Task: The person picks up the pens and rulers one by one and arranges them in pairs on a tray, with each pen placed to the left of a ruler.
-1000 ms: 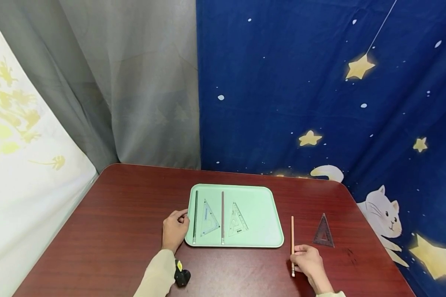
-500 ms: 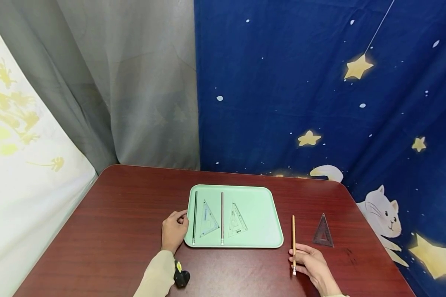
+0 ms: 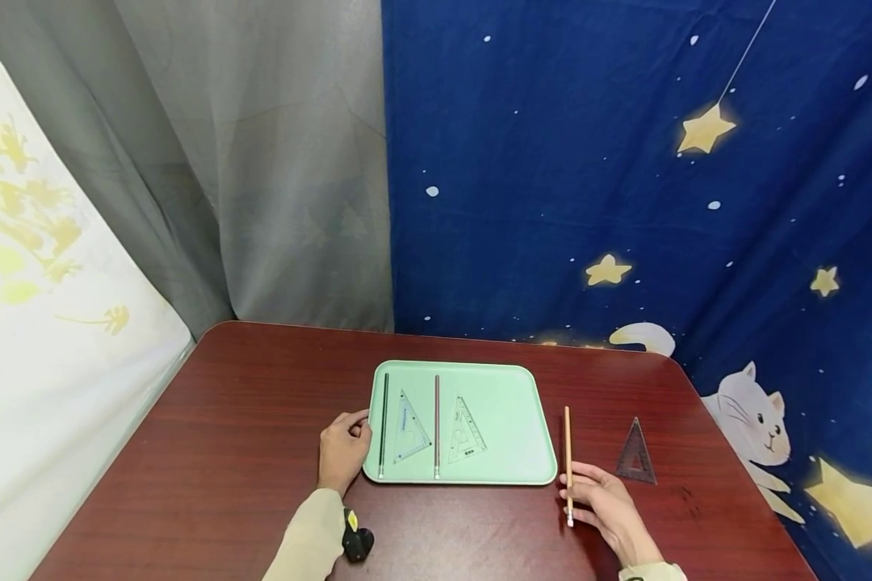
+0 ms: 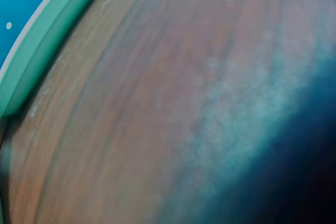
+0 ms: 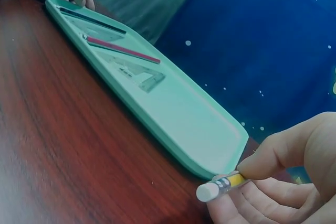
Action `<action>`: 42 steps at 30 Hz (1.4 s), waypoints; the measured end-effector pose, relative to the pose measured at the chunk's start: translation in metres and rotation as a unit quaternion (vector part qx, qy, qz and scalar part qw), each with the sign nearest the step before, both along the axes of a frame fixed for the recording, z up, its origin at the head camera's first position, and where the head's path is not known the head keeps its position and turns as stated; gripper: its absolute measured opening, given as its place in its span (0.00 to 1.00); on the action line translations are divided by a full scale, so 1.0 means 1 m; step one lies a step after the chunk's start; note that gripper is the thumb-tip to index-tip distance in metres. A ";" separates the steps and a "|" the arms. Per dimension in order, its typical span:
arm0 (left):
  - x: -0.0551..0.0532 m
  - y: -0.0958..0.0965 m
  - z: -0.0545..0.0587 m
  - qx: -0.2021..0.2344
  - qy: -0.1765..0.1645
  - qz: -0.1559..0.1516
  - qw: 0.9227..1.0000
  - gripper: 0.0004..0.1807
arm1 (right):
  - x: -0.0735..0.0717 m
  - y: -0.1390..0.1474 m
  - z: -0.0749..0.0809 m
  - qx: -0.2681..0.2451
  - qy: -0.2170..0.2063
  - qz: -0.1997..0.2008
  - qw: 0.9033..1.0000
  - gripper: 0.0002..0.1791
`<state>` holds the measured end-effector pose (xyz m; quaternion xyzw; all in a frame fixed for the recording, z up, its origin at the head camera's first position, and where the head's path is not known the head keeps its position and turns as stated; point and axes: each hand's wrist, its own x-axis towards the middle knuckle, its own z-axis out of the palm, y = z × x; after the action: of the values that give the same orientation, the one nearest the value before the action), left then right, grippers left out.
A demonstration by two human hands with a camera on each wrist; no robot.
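Observation:
My right hand [image 3: 605, 504] pinches a yellow pencil [image 3: 568, 444] just off the tray's right side, its eraser end toward me. In the right wrist view, the pink-white eraser [image 5: 208, 192] pokes out from between thumb and fingers. At the left rim of the pale green tray [image 3: 512, 476], my left hand [image 3: 343, 453] grips the edge with thumb and index finger. On the tray lie a black pencil [image 3: 384, 420], a clear set square [image 3: 409, 440], a dark red pencil [image 3: 437, 420] and a second clear set square [image 3: 472, 440], side by side.
A dark see-through set square [image 3: 635, 460] lies on the reddish-brown table [image 3: 262, 387], right of my right hand. Behind the table hang a grey curtain [image 3: 305, 202] and a blue starry curtain [image 3: 516, 202].
My right hand has lifted the yellow pencil and brought it slightly up and left, closer to the tray. My left hand stays at the tray's rim.

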<state>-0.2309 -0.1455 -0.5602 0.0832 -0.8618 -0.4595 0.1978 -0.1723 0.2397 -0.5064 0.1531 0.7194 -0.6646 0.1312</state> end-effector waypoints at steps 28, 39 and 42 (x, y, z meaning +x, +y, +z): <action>-0.002 0.002 -0.001 -0.002 0.014 -0.001 1.000 0.12 | -0.037 -0.044 0.006 0.017 0.031 0.004 0.999 0.30; 0.000 0.001 0.000 -0.001 0.012 -0.001 1.000 0.12 | -0.049 -0.060 0.006 0.032 0.039 0.009 0.999 0.28; 0.000 0.000 -0.001 0.002 0.008 -0.001 1.000 0.12 | -0.052 -0.064 0.004 0.034 0.036 0.007 0.999 0.27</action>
<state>-0.2314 -0.1456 -0.5609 0.0794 -0.8592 -0.4622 0.2045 -0.2248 0.1754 -0.5022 0.1280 0.7467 -0.6442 0.1049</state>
